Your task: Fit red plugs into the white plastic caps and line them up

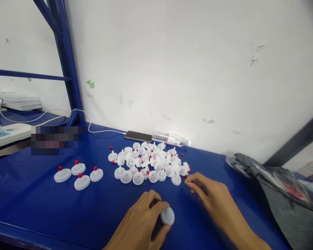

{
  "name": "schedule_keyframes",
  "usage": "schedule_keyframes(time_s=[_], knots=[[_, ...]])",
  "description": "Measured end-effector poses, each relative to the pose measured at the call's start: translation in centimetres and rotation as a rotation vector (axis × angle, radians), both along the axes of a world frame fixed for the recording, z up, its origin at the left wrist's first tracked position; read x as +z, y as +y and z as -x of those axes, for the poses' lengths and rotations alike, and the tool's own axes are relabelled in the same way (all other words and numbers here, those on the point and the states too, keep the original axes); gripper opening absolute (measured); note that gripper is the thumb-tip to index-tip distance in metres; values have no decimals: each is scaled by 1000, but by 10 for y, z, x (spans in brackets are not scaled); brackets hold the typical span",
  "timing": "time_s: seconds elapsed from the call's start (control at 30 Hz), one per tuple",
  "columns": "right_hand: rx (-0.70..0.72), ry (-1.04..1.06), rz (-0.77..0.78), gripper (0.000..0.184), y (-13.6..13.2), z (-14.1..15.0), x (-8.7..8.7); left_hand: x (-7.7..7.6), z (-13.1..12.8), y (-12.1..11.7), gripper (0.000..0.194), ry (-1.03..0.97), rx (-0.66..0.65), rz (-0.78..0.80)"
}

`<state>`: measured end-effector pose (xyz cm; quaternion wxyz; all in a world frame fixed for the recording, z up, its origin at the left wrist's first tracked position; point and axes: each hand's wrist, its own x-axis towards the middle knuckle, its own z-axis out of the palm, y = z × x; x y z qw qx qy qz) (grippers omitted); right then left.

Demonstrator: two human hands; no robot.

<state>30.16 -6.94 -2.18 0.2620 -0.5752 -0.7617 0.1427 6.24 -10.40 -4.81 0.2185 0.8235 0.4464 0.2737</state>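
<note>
Nearest the camera, the left hand (143, 220) has its grip closed on a round white cap (167, 216), fingers at its upper left edge and thumb below; the cap's far side and any spout are not visible, and the wrist is cut off by the lower frame edge. The right hand (214, 194) lies to the right, fingertips drawn together at the right end of the pile, just beside a small red tip (187, 176); whether its grip is clamped on anything cannot be told, as the fingers cover the spot. Both hands are over a blue counter (41, 198). Left of the hands, four white caps with red tips (82, 182) sit upright, near one another. Beyond the hands, a pile of white caps (153, 161) lies mixed, some spout up, some showing a ringed underside; overlap hides many, and red bits show only partly between them. At right, a grey plastic bag (289, 194) runs out of frame, its contents unclear. Behind the pile, a phone (138, 136) with a white cable (104, 131) lies near a clear bottle (172, 139) on its side, label too small to read. At far left, a pixelated patch masks part of the scene beside a white power strip (10, 134), cut off by the frame.
</note>
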Motion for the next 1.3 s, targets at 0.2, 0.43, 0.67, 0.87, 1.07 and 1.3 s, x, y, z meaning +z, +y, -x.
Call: schedule_keyframes(time_s=[0.2,0.43,0.67,0.87,1.07,1.3], knots=[[145,177,-79,21,-34,26,25,3,1,2,44,1,-50,71],[360,3,-123,27,-34,44,11,3,1,1,60,50,-6,87],[323,39,-167,22,-36,46,-14,-7,0,-2,81,26,37,46],[231,117,-154,25,-39,45,-9,-11,11,-1,68,90,41,-100],[-102,-38,-257,26,-17,2,11,-13,83,-4,48,88,444,-245],[-106,-160,-166,27,5,-19,3,-27,144,2,52,180,650,-344]])
